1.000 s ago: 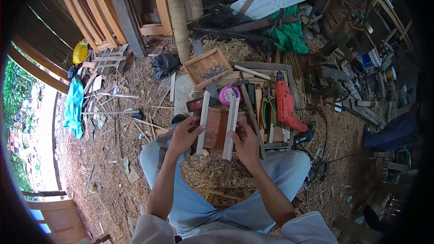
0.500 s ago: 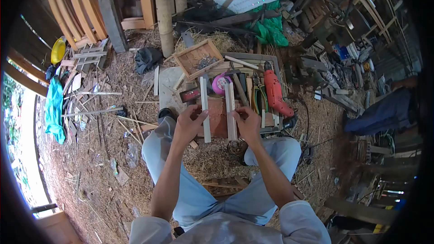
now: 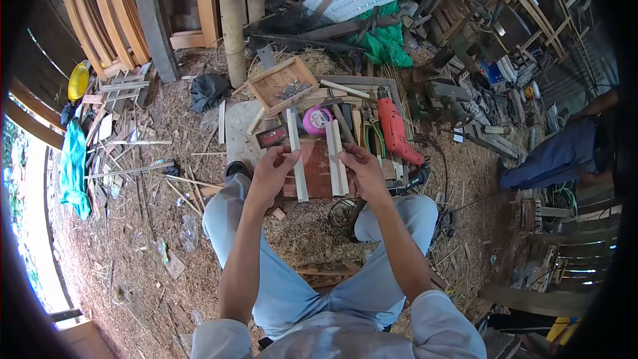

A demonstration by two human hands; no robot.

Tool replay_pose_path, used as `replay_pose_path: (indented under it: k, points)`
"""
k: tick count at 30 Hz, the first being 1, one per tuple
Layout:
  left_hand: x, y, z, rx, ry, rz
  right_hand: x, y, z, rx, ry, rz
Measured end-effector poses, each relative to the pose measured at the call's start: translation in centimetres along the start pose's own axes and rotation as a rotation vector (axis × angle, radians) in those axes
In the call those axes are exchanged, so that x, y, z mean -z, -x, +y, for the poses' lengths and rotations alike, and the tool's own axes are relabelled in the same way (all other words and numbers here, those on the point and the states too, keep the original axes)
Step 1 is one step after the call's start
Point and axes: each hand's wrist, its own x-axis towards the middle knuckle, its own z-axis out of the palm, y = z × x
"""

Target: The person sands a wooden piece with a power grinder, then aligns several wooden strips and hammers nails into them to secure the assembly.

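My left hand (image 3: 271,171) pinches a thin pale wooden strip (image 3: 298,173) between thumb and fingers, the strip standing nearly lengthwise away from me. Opposite it, my right hand (image 3: 364,171) has its thumb and fingers closed on what look like two wooden strips (image 3: 334,143) lying side by side. A gap separates the strips of the two hands. Beneath them is a reddish-brown block or board (image 3: 314,166). Just beyond lie a round pink object (image 3: 317,119) with a label, green-handled pliers (image 3: 373,136) and a red power drill (image 3: 397,129).
A shallow wooden box (image 3: 271,98) holding small metal pieces sits at the back of the low work surface. Wood shavings and offcuts cover the ground (image 3: 153,226). A bamboo post (image 3: 232,26) stands ahead. On the right, another person's dark trousers (image 3: 551,163) show.
The view has shifted slightly, with the surroundings moving left. Both hands still hold their strips, whose near ends appear slightly farther from me. The right-hand strips are turned a little.
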Motion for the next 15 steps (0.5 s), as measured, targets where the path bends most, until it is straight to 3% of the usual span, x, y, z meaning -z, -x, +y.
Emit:
replay_pose_path:
  k: [5,8,10,15]
  points:
    - [-0.3,-0.6,-0.7,0.071,-0.014,-0.034,-0.4,0.3,-1.2,-0.077,-0.024,-0.059]
    - [-0.7,-0.2,0.1,-0.084,0.041,0.002,-0.7,0.1,-1.7,-0.061,-0.093,-0.084]
    - [-1.0,0.8,1.5,0.023,0.259,-0.078,-0.9,0.4,-2.5,-0.06,-0.102,-0.077]
    - [-0.9,0.2,0.7,-0.007,0.193,-0.043,-0.8,0.4,-3.0,-0.136,-0.166,-0.108]
